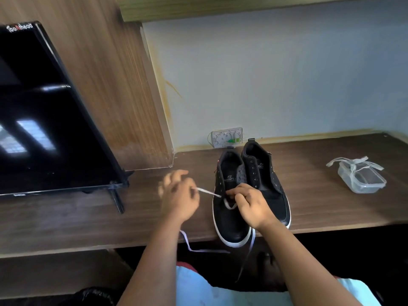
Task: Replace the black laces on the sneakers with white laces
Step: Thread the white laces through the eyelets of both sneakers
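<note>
two black sneakers with white soles stood side by side on the brown counter point(331, 173), toes toward the person, heels near the pale wall. the left sneaker point(229, 217) carried a white lace point(229, 205) threaded through its lowest eyelets; the right sneaker point(265, 173) showed bare eyelets. the left hand point(178, 197), blurred, lay just left of the shoes with its fingers curled, pinching one run of the lace, which stretched taut from the hand to the eyelet row. the right hand point(249, 204) rested over the left sneaker's vamp, its fingers and thumb curled and pinching the lace at the eyelets. both loose ends of the lace hung over the counter's front edge, one at the left below the left wrist, one beside the toe. a second white lace point(353, 164) lay draped across a clear plastic container point(364, 182) well to the right. a dark television point(44, 120) stood on the counter at far left, before a wooden panel. a white wall socket plate point(227, 136) sat behind the heels.
</note>
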The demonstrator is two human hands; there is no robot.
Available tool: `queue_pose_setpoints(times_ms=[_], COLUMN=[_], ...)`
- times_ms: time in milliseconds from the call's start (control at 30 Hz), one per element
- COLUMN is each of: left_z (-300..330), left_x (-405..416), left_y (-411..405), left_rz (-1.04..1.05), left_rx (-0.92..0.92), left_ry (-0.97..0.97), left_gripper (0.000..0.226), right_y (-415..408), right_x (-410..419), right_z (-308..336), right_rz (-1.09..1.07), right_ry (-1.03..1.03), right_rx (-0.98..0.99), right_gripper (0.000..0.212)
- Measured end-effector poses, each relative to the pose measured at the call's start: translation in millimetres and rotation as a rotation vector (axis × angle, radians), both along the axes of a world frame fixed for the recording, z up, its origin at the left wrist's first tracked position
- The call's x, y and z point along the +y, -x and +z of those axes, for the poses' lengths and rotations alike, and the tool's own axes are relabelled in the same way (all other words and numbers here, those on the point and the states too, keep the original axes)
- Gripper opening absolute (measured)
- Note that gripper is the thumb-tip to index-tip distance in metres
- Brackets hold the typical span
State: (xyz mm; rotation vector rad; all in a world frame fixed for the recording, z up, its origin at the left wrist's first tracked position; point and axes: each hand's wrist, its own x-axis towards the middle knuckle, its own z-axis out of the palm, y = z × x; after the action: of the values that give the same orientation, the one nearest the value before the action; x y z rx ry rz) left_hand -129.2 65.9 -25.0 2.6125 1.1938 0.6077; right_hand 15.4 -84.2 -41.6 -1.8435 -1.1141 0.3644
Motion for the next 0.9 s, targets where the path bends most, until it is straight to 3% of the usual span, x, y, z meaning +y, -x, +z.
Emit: queue_pose_setpoints(times_ms=[67,167,233,433,500,600,700,900], left_z=[11,28,30,6,-1,-12,-18,-17], left_x=[15,27,23,-25,-36,-39,-33,-28], left_y=[26,52,48,-15,-28,-34,-31,-28], left_rz=[0.281,0.543,0.466,-0.034,-0.090,-0.122,-0.160,0.017], left_rx=[-0.029,0.274,0.349,0.163,0.130,0.012,-0.173,-0.287], left_ry=[0.052,0.196,0.294,0.334,0.311,0.335,0.588,1.113], left_gripper=[0.016,0.027,0.028,0.038,0.031,0.016,0.020,0.019], right_y=[0,-1,-1,-10,-18,-26,-20,-16], right_x=[0,0,0,-3,-10,-22,-25,-21], right_z=[0,2,3,13,19,20,12,15], right_rz=[0.000,-0.001,0.000,-0.282,-0.341,-0.230,-0.147,-0.215], right_ry=[-0.002,-0.009,-0.011,-0.111,-0.007,0.259,0.403,0.408], right_rx=[0.007,0.016,0.016,0.002,-0.002,-0.053,-0.064,-0.035], right_gripper=[0.049,0.050,0.050,0.030,0.025,0.015,0.025,0.016])
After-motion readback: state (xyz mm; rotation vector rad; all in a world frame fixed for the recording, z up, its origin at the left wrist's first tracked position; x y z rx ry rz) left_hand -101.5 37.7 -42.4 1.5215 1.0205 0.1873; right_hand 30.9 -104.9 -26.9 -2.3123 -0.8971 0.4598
